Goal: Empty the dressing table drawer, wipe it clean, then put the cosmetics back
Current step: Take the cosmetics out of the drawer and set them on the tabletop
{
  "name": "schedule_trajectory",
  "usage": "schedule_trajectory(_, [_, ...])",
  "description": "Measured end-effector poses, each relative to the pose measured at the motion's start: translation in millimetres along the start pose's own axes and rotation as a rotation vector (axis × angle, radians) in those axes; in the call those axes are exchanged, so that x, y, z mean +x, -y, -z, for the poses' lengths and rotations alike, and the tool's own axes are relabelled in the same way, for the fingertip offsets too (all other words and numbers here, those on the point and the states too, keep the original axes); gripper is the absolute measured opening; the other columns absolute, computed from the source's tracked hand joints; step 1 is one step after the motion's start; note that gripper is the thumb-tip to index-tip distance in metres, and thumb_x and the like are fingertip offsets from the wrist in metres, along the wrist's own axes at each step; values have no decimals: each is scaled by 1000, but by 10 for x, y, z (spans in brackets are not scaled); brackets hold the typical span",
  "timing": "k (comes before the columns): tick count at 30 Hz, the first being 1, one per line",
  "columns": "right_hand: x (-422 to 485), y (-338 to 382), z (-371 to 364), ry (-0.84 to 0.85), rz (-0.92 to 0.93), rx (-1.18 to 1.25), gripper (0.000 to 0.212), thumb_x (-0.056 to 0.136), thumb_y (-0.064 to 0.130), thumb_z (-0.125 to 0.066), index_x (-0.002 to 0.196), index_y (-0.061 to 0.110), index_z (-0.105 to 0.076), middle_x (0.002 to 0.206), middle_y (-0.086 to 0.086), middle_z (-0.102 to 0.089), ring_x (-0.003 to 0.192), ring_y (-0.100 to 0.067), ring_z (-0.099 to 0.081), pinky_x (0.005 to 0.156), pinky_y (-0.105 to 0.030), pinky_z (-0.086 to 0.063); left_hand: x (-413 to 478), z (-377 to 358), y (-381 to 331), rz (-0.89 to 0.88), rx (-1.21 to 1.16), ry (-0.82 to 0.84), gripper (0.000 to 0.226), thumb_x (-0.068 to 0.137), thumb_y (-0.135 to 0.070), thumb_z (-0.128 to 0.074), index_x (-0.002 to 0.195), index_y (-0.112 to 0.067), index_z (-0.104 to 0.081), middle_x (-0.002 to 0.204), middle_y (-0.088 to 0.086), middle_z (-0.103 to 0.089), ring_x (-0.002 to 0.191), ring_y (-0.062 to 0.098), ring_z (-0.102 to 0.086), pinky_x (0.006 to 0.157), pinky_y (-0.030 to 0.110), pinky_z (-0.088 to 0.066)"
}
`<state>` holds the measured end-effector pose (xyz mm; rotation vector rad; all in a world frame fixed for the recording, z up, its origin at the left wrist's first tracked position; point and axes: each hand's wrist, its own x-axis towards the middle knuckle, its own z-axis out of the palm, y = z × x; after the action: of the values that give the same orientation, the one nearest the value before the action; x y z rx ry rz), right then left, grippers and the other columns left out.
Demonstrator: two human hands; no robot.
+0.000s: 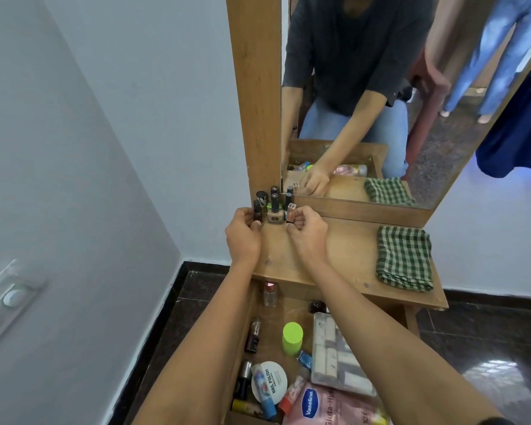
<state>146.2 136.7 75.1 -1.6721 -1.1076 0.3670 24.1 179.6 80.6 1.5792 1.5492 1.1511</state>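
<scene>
nail polish bottles (273, 204): far-left corner of tabletop (334, 259) | left hand (242, 237): fingers curled round dark bottle (257, 211), cluster's left | right hand (308, 234): pinches reddish bottle (290, 212), cluster's right | drawer (292, 308): open, near, holds cosmetics

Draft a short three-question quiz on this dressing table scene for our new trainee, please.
1. True or false: the drawer has already been emptied.
2. Where does the checked cloth lie? A) in the drawer B) on the tabletop, apart from both hands C) on the floor
3. Fill in: the left hand grips a dark bottle and the right hand pinches an orange bottle at the tabletop's back ____ corner.

Key: 1 false, the green-capped bottle and Vaseline pouch lie in it; 2 B; 3 left.
</scene>
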Motion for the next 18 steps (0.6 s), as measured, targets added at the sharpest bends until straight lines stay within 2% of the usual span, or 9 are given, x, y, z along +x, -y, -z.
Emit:
schedule_trajectory(5, [24, 21, -31, -24, -22, 45, 28, 79, -4, -67, 87, 18, -52, 81, 7, -58, 72, 1, -55, 67, -13, -47, 21, -24, 4, -15, 6, -23, 26, 90, -3, -60, 114, -12, -54, 107, 7, -70, 99, 19, -65, 83, 21, -44])
schedule_trajectory(10, [22, 9, -50, -31, -1, -8, 26, 80, -1, -68, 88, 18, -53, 87, 4, -58, 74, 1, -54, 66, -13, -47, 20, -42, 17, -55, 60, -7, 35, 92, -7, -58, 126, -14, -54, 113, 6, -69, 106, 19, -64, 89, 25, -45])
schedule_trajectory(18, [49, -11, -75, -24, 17, -52, 22, 80, 1, -69, 88, 17, -56, 93, 0, -59, 77, -3, -55, 65, -10, -45, 20, -72, 43, -107, 92, 21, 34, 93, -9, -57, 127, -11, -58, 117, 6, -68, 109, 19, -63, 93, 30, -48])
